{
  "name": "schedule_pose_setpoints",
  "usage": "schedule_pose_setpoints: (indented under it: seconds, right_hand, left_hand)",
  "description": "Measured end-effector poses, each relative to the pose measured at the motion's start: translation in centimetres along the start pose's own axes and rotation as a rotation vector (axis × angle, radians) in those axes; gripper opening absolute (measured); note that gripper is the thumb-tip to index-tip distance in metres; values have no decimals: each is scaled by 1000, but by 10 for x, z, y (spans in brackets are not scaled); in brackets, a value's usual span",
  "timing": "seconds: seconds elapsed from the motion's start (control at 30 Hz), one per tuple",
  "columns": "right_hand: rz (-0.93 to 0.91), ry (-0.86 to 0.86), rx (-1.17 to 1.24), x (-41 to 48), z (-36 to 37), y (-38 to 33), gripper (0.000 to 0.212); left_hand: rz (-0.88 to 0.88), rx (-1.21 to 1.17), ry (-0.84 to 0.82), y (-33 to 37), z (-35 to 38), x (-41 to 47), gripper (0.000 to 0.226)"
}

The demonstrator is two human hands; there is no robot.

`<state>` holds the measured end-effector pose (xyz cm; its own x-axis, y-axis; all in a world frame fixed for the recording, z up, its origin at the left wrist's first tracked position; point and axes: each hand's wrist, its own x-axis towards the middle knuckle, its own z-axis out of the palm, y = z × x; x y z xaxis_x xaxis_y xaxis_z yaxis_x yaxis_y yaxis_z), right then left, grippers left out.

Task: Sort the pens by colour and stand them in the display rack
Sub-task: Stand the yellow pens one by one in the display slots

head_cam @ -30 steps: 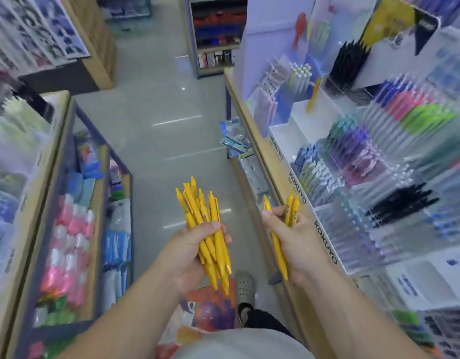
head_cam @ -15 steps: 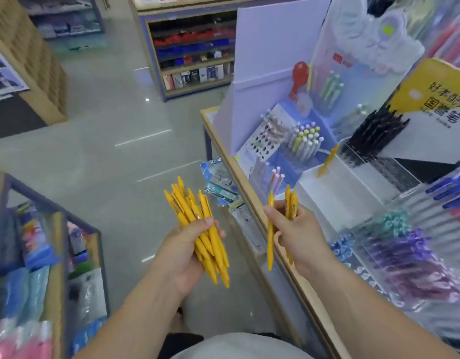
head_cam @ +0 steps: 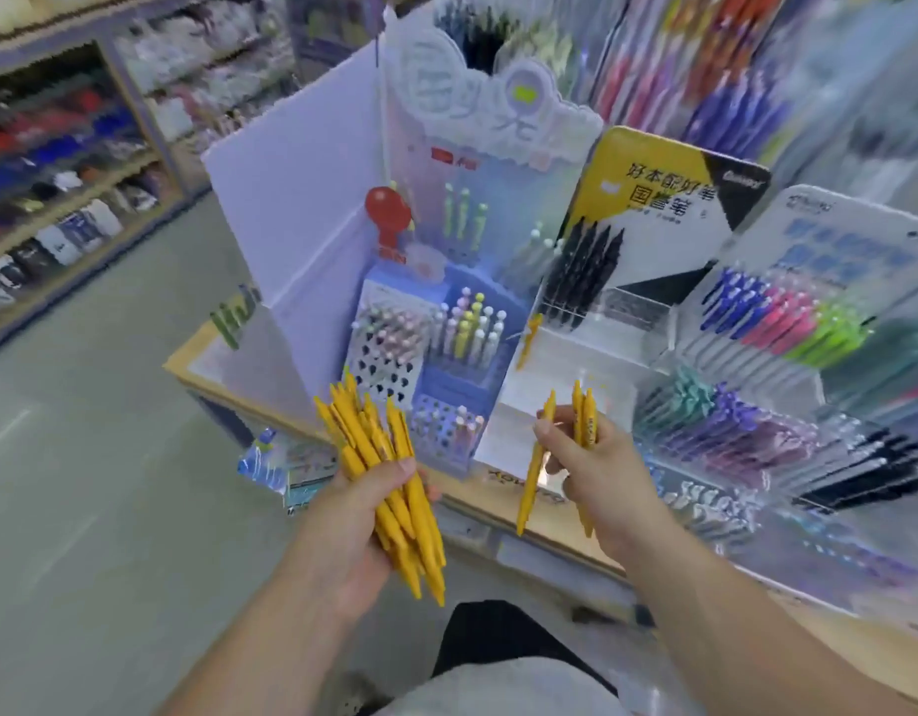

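Note:
My left hand point(head_cam: 361, 514) grips a thick bundle of yellow pens point(head_cam: 382, 457), tips pointing down. My right hand point(head_cam: 598, 472) holds three yellow pens point(head_cam: 583, 418); one of them point(head_cam: 534, 467) is pinched apart from the other two and hangs lower. Both hands hover in front of the wooden shelf edge. Beyond them the clear display rack point(head_cam: 591, 348) has a single yellow pen point(head_cam: 526, 341) standing in an otherwise bare white compartment. Black pens point(head_cam: 583, 271) fill the slot behind it.
Blue, pink and green pens point(head_cam: 777, 317) and rows of purple, teal and black pens point(head_cam: 746, 431) fill racks at the right. A blue pastel-pen stand point(head_cam: 446, 385) and white card divider point(head_cam: 302, 209) sit left. Grey aisle floor point(head_cam: 85, 457) lies left, with shelving beyond.
My view has swung up and right, bringing the rack with the lone yellow pen closer. Both hands keep their pens; the right hand's separated pen now hangs further from the other two.

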<state>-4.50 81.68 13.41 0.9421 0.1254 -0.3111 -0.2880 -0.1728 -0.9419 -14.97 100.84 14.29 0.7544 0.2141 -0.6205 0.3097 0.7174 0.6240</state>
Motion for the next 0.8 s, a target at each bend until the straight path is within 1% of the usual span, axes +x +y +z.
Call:
schedule_pose_setpoints:
  seconds: [0.07, 0.17, 0.33, 0.4, 0.5, 0.6, 0.7, 0.8]
  right_hand:
    - [-17, 74, 15, 8, -8, -5, 15]
    - [-82, 213, 24, 25, -20, -14, 12]
    - [-205, 337, -32, 64, -30, -31, 7]
    - [-235, 343, -65, 80, -27, -35, 6]
    - [-276, 311, -152, 101, -19, -35, 6]
    - [-275, 256, -231, 112, -12, -28, 11]
    - [-263, 214, -222, 115, -4, -23, 15]
    - [-231, 220, -238, 116, 4, -20, 11]
  left_hand:
    - [-36, 44, -56, 7, 11, 14, 10]
    - [-64, 115, -125, 20, 31, 35, 22]
    - [-78, 186, -107, 42, 57, 72, 29]
    - [-77, 222, -98, 50, 62, 84, 28]
    - [-70, 240, -99, 59, 67, 98, 21]
    - [-70, 237, -99, 64, 68, 109, 24]
    - [-60, 258, -118, 71, 69, 116, 29]
    - [-67, 292, -141, 77, 69, 126, 27]
